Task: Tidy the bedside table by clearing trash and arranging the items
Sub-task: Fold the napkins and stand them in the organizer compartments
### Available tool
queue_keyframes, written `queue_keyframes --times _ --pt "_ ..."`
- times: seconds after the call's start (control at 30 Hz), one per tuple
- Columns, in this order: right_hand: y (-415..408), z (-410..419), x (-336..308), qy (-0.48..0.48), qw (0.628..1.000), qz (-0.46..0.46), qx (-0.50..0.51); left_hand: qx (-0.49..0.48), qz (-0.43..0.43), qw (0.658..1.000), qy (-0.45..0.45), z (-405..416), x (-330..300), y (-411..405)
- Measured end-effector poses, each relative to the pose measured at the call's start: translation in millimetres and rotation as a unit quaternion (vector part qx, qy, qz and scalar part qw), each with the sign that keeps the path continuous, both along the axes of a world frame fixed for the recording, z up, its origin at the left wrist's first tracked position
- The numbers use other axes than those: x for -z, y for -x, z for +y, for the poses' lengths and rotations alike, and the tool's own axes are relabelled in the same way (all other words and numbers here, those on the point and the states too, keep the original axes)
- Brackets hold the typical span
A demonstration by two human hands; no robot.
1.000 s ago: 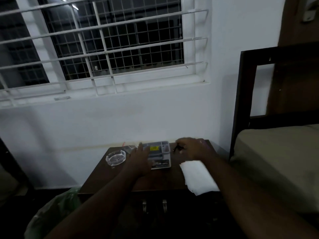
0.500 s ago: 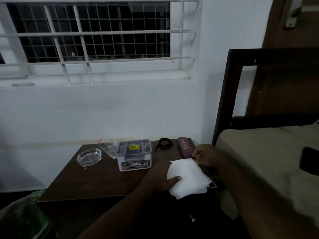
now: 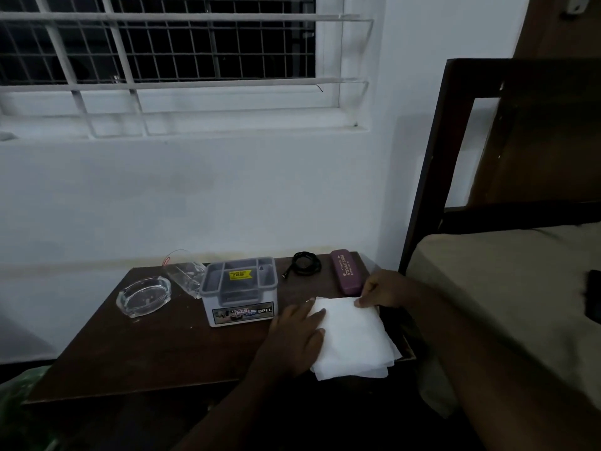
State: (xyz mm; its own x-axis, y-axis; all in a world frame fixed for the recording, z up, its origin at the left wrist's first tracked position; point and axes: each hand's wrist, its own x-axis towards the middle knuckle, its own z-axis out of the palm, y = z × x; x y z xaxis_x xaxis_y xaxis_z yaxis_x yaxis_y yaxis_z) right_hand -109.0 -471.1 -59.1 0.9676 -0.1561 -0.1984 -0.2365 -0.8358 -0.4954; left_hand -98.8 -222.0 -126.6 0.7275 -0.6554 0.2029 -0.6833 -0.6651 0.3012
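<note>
A folded white cloth (image 3: 354, 340) lies at the front right corner of the dark wooden bedside table (image 3: 156, 349). My left hand (image 3: 297, 336) rests flat on the cloth's left side. My right hand (image 3: 380, 289) pinches the cloth's far right corner. Behind them stand a grey compartment box (image 3: 240, 289) with a yellow sticker, a coiled black cable (image 3: 305, 263) and a purple glasses case (image 3: 346, 276). At the left sit a glass ashtray (image 3: 143, 296) and a clear tilted glass (image 3: 185, 271).
A bed with a dark headboard (image 3: 432, 177) and beige mattress (image 3: 507, 288) adjoins the table on the right; a dark object (image 3: 593, 296) lies on it. A green plastic bag (image 3: 22, 415) sits at the lower left. The white wall and barred window (image 3: 169, 60) stand behind.
Both hands left the grey box and cable area and came onto the white cloth. The view shifted right and down; the left hand now lies flatter on the cloth.
</note>
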Motion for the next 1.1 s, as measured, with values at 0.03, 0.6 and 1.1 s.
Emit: queue_keyframes --times 0.03,0.6,1.1 --pt "0 1 0 -0.004 1.0 -0.002 0.003 0.001 -0.003 1.0 -0.002 1 1 -1" --pt "4 30 0 0.075 0.995 0.002 -0.071 -0.008 -0.04 0.999 -0.03 3 2 5" --pt "-2 34 5 0.11 0.988 -0.034 -0.104 -0.022 -0.032 0.999 -0.02 2 1 6"
